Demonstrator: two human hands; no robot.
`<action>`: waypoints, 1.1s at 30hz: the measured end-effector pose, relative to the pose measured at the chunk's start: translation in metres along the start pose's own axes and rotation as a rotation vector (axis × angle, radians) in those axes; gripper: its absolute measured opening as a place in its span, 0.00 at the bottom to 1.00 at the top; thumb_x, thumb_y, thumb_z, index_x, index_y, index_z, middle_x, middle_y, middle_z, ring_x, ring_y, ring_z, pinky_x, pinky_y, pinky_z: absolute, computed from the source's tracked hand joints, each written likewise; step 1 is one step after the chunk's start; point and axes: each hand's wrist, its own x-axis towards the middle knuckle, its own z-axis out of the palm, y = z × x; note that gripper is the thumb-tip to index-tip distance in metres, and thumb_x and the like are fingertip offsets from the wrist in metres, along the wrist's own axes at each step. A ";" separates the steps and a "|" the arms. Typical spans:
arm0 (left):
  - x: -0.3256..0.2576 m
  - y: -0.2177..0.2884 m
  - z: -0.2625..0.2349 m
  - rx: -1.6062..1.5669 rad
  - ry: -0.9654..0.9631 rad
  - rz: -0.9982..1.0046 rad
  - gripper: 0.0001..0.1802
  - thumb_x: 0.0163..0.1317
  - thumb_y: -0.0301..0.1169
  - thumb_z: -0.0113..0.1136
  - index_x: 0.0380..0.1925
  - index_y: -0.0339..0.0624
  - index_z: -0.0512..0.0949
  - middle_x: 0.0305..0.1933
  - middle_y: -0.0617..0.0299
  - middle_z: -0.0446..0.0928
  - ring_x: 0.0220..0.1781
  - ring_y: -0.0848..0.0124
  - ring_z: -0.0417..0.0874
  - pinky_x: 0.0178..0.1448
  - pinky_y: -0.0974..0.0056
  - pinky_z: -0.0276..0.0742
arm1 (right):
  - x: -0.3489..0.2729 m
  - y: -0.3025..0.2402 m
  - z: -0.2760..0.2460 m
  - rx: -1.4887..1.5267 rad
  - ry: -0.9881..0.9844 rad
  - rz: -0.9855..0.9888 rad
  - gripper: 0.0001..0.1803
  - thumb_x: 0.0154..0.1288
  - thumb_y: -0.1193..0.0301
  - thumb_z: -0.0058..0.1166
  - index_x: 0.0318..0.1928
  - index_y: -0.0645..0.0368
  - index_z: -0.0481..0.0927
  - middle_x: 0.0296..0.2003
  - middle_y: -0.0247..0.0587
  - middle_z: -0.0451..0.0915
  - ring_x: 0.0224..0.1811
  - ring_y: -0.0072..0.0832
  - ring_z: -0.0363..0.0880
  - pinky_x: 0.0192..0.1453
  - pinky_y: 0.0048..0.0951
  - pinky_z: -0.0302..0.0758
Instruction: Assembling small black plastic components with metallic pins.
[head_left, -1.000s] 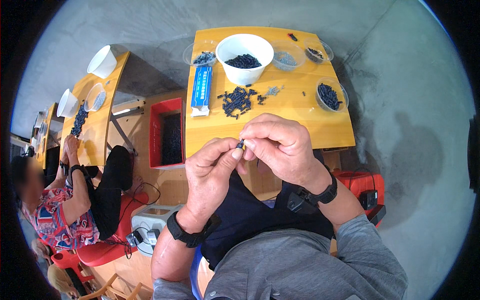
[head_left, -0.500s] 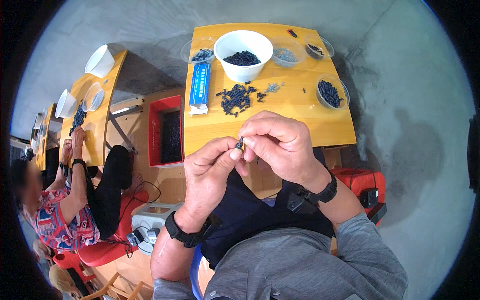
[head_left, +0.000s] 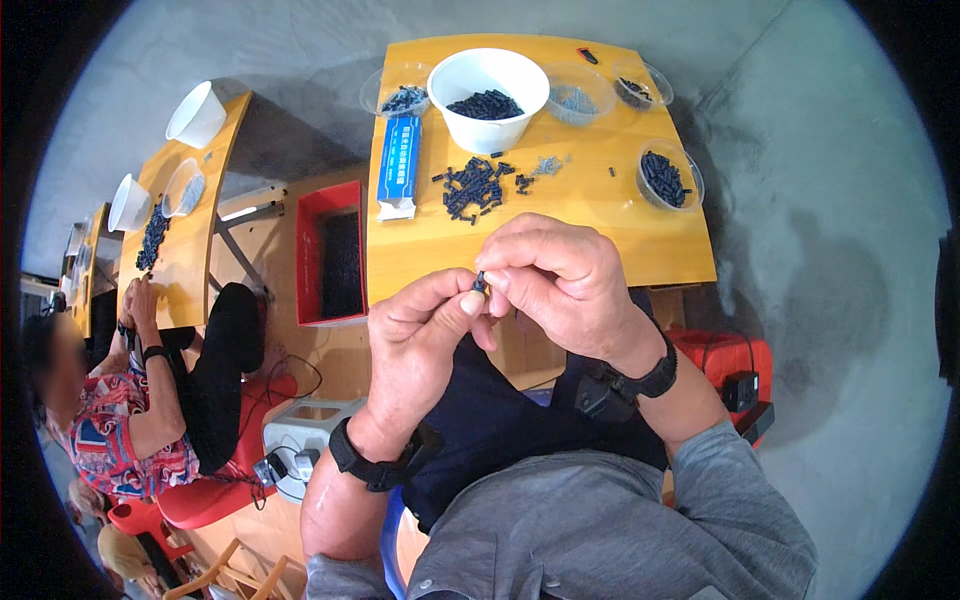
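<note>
We see both hands meet at the picture's centre, over the near edge of the yellow table [head_left: 620, 250]. The left hand [head_left: 425, 335] and right hand [head_left: 560, 280] each have their grip pinched together on one small black part [head_left: 479, 284]. At twelve o'clock lie loose black pieces [head_left: 470, 188] and a white bowl [head_left: 488, 98].

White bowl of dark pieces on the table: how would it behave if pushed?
The white bowl looks wide, low and loaded with dark pieces, so it would probably slide, not tip. It seems thin plastic, likely light. A hard shove might spill pieces.
</note>
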 end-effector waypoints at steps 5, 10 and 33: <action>0.000 -0.001 -0.002 0.010 -0.005 -0.008 0.07 0.66 0.21 0.52 0.37 0.30 0.79 0.34 0.60 0.80 0.29 0.78 0.78 0.35 0.74 0.77 | 0.000 0.000 0.001 0.003 -0.002 0.019 0.08 0.60 0.87 0.50 0.38 0.67 0.78 0.32 0.42 0.78 0.27 0.22 0.79 0.31 0.21 0.76; 0.000 -0.003 -0.001 0.088 0.034 0.003 0.07 0.65 0.20 0.52 0.36 0.30 0.79 0.32 0.61 0.79 0.27 0.78 0.79 0.33 0.74 0.76 | 0.003 0.003 0.007 -0.054 0.049 -0.051 0.07 0.55 0.86 0.53 0.34 0.65 0.78 0.28 0.41 0.78 0.26 0.28 0.79 0.28 0.27 0.75; -0.001 -0.003 0.004 0.175 0.097 -0.058 0.07 0.65 0.19 0.53 0.38 0.29 0.79 0.30 0.61 0.79 0.27 0.77 0.80 0.33 0.74 0.76 | -0.005 0.009 0.011 -0.191 0.071 -0.153 0.11 0.50 0.88 0.55 0.36 0.63 0.77 0.30 0.43 0.78 0.31 0.36 0.78 0.32 0.31 0.75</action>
